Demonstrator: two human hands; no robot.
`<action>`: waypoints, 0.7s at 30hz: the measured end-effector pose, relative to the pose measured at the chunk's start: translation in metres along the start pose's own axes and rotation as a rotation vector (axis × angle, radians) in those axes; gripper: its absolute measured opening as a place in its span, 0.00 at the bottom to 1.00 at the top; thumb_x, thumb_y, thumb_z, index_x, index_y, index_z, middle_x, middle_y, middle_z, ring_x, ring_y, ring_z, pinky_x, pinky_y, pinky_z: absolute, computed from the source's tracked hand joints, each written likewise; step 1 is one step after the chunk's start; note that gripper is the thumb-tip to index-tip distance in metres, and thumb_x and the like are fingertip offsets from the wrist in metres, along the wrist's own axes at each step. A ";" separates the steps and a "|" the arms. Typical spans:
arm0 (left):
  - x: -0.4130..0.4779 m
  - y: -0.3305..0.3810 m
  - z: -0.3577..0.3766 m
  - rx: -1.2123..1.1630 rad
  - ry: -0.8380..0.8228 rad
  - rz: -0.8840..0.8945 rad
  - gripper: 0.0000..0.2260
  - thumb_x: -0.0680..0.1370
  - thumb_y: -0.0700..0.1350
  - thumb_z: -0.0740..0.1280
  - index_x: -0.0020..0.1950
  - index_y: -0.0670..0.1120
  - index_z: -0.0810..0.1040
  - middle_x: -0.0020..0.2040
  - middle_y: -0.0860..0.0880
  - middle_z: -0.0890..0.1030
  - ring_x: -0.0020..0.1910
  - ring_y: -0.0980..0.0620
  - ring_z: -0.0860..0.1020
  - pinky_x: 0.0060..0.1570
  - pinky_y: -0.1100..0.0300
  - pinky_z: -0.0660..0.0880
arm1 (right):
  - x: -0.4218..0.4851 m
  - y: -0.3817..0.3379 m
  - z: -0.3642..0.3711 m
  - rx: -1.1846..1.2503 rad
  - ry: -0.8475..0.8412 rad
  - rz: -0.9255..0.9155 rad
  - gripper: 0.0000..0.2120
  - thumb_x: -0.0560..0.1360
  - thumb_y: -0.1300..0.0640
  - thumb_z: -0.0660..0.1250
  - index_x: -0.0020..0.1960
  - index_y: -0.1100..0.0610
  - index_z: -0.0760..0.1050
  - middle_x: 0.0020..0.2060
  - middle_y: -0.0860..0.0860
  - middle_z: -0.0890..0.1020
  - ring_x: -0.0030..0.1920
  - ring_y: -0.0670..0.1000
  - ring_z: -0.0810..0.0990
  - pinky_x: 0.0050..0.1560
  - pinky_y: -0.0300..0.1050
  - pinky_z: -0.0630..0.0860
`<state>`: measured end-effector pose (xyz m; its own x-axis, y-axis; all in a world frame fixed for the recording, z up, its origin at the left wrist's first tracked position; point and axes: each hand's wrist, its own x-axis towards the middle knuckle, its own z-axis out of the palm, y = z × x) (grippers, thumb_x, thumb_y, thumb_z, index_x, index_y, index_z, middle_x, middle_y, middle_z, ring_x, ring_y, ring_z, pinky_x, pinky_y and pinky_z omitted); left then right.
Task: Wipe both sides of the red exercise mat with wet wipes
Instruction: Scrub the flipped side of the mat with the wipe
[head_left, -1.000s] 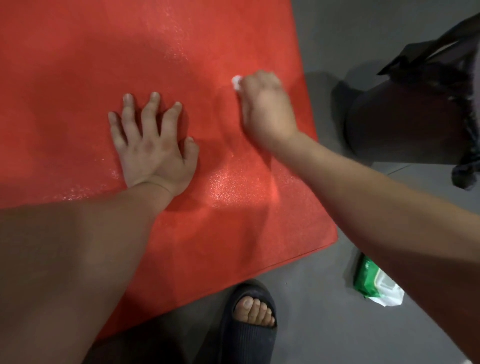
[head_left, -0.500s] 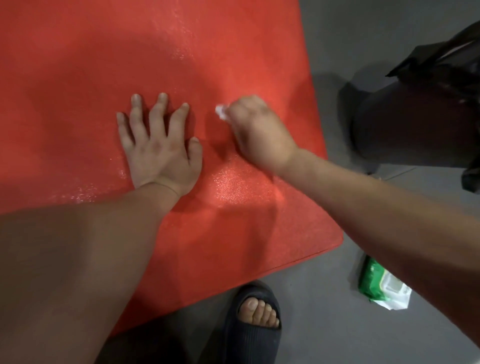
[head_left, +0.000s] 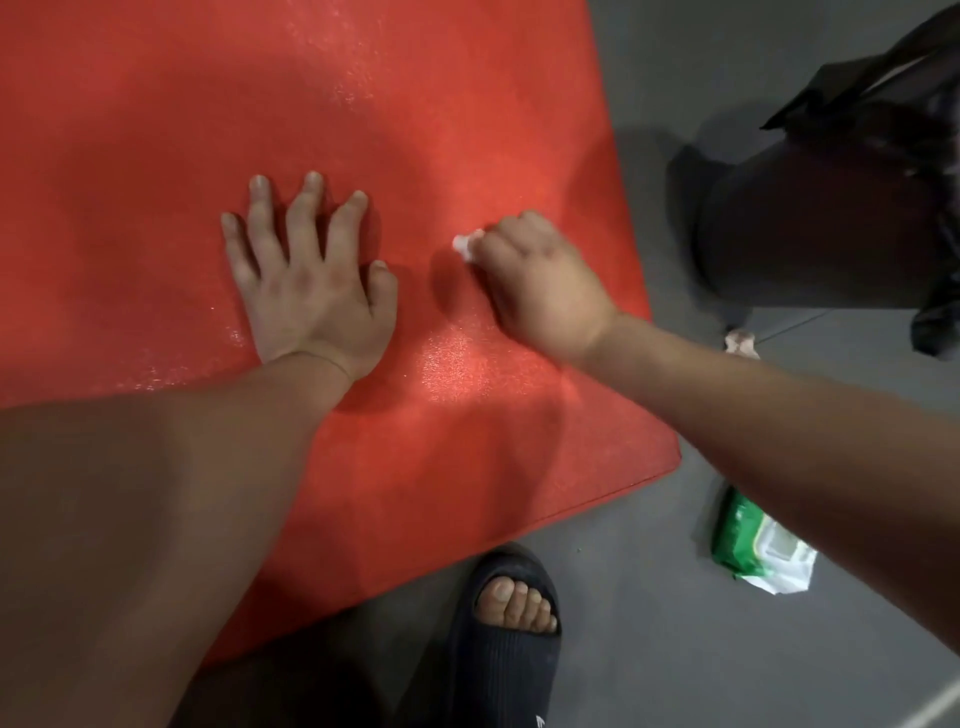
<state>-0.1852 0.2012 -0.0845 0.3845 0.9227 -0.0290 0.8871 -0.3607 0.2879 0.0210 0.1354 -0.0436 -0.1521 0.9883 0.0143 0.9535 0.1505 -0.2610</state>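
Mat: red, textured foam exercise mat (head_left: 156, 130) lies flat on grey floor (head_left: 649, 649), its near right corner in view, with wet sheen in patches.

Left hand (head_left: 311, 291): palm down on the mat, fingers (head_left: 260, 208) straight and spread apart, pressing the mat; holds nothing.

Right hand (head_left: 540, 291): just right of the left hand, knuckles up, fingers curled tight around a small white wet wipe (head_left: 464, 247). Only a bunched tip of the wipe shows at the thumb side, and it touches the mat.

Black ribbed slide sandal (head_left: 506, 670), toes showing, stands on the floor just off the mat's near edge.

Green-and-white soft pack of wet wipes (head_left: 753, 545) lies on the floor right of the mat corner, partly behind the right forearm.

Small crumpled whitish scrap (head_left: 742, 342) lies on the floor beside a black bag (head_left: 831, 218) at far right.

Change over the last second: the right hand and wipe have drawn down the mat toward the person, from beyond the left fingertips to level with the left knuckles. The left hand stays planted.
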 end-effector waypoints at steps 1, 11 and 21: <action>0.000 0.000 0.000 -0.004 0.002 -0.002 0.26 0.78 0.55 0.59 0.77 0.54 0.66 0.80 0.47 0.63 0.81 0.35 0.53 0.78 0.34 0.47 | -0.012 -0.013 0.004 0.030 -0.036 -0.052 0.10 0.82 0.60 0.61 0.57 0.62 0.79 0.44 0.58 0.79 0.45 0.61 0.77 0.49 0.54 0.74; -0.001 0.000 -0.002 -0.010 -0.008 -0.002 0.26 0.78 0.56 0.58 0.77 0.54 0.66 0.80 0.47 0.63 0.82 0.36 0.52 0.78 0.34 0.47 | -0.011 0.025 -0.017 -0.075 0.001 -0.003 0.08 0.80 0.61 0.65 0.57 0.59 0.79 0.46 0.56 0.80 0.45 0.61 0.76 0.49 0.50 0.72; 0.000 0.000 -0.001 -0.014 0.002 -0.004 0.26 0.78 0.56 0.58 0.77 0.54 0.67 0.80 0.47 0.64 0.81 0.35 0.53 0.78 0.34 0.47 | -0.058 -0.009 -0.011 0.051 -0.275 -0.287 0.10 0.82 0.60 0.63 0.60 0.62 0.78 0.49 0.58 0.79 0.49 0.61 0.77 0.53 0.55 0.76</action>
<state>-0.1860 0.2012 -0.0834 0.3807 0.9243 -0.0287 0.8850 -0.3552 0.3009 0.0241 0.0768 -0.0316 -0.4812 0.8613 -0.1631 0.8490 0.4115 -0.3315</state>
